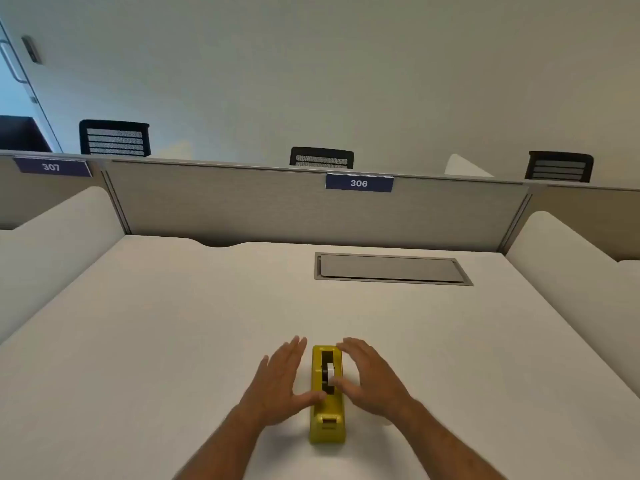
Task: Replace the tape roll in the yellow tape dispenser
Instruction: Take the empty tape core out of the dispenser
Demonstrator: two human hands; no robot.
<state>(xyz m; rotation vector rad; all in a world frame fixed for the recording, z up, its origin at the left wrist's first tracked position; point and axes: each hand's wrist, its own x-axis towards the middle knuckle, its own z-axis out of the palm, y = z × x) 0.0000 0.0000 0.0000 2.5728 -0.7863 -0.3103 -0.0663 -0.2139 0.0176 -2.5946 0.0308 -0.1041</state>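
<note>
Yellow plastic tape dispenser [327, 396], long and narrow, lies on the pale off-white desk top [173, 323] at about six o'clock in the view, its length running away from the person. A white tape roll [330, 374] sits in the dark slot at its middle, and the cutter end points back toward the person.

At far left, around ten o'clock, a blue label reading 307 [52, 167] hangs on the grey fabric partition [225, 202], with a black mesh-backed chair [115, 137] just above it beyond the divider. The left hand [282, 382] comes in from seven o'clock — palm turned inward, fingers straight and spread, lying just beside the dispenser's left flank. Its thumb reaches across to the yellow body near the roll and seems to touch it; the hand is wide open and grips nothing.

Right of the dispenser, the right hand [369, 379] enters from five o'clock, fingers loosely curved over the far end of the yellow body and thumb close to the white roll. Whether the thumb actually presses the roll I cannot tell; the hand is open and cupped, with nothing closed inside it.

Farther back, at about one o'clock, a grey rectangular cable hatch [391, 268] is set flush into the desk. Above it a second blue label reading 306 [359, 183] sits on the partition's top edge — two more black chairs show behind, one near twelve o'clock [322, 157] and one toward two o'clock [558, 167].
</note>
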